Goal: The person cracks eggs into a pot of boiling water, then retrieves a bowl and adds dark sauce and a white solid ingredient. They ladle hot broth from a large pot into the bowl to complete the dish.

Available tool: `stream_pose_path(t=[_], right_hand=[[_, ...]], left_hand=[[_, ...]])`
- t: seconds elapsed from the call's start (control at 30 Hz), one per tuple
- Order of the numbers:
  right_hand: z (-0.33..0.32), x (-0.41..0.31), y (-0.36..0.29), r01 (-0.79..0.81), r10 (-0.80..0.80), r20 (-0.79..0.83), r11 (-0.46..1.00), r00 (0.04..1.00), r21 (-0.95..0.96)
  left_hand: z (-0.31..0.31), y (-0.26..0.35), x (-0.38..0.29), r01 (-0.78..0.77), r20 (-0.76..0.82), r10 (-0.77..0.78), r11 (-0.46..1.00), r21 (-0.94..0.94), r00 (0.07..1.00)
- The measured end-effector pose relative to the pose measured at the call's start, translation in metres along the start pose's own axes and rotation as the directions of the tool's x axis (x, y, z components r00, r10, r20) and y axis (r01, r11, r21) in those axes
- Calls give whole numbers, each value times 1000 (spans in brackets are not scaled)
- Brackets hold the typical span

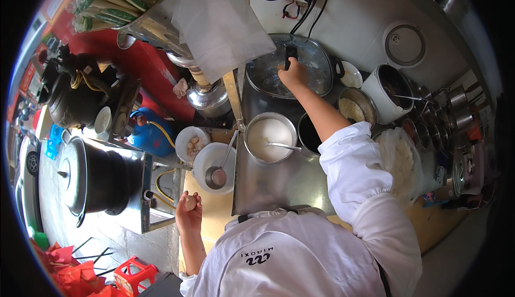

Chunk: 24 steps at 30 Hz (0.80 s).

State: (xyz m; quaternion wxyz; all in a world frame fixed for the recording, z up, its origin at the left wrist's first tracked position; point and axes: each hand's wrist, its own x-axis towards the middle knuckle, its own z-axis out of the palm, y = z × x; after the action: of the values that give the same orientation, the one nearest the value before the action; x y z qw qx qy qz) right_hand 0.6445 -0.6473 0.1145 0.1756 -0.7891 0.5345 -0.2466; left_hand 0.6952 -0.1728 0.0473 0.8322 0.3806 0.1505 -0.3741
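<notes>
My right hand [295, 74] grips the black handle of the glass lid [261, 70] on a dark oval electric pan by the wall. An egg [190, 203] rests in the curled fingers of my left hand [189, 212], low at the left of the steel counter. Between the hands, a steel pot of white batter [268, 132] stands on the counter with a metal spoon [284, 147] in it. Left of that pot are a white bucket [199, 160] with a long-handled ladle [216, 176] and a smaller bucket of eggshells [195, 145].
A bowl with a pale flatbread [351, 110], a white cooker pot [384, 96] and a plastic bag of pale food [398, 162] stand at the right. A large lidded pot [80, 176] and blue gas cylinder [151, 132] are left. A plastic bag [221, 23] hangs ahead; cords run to a wall socket.
</notes>
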Motion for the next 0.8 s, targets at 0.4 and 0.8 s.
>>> stream_pose_path(t=[0.4,0.8], right_hand=[[3,6,8,39,-39,-13,999,999,19],[-2,1,5,22,-22,3,1000,1000,-23]], left_hand=[[-19,2,1,-20,-61,18,1000,-23,998],[-21,2,9,-14,-93,11,999,-36,996]])
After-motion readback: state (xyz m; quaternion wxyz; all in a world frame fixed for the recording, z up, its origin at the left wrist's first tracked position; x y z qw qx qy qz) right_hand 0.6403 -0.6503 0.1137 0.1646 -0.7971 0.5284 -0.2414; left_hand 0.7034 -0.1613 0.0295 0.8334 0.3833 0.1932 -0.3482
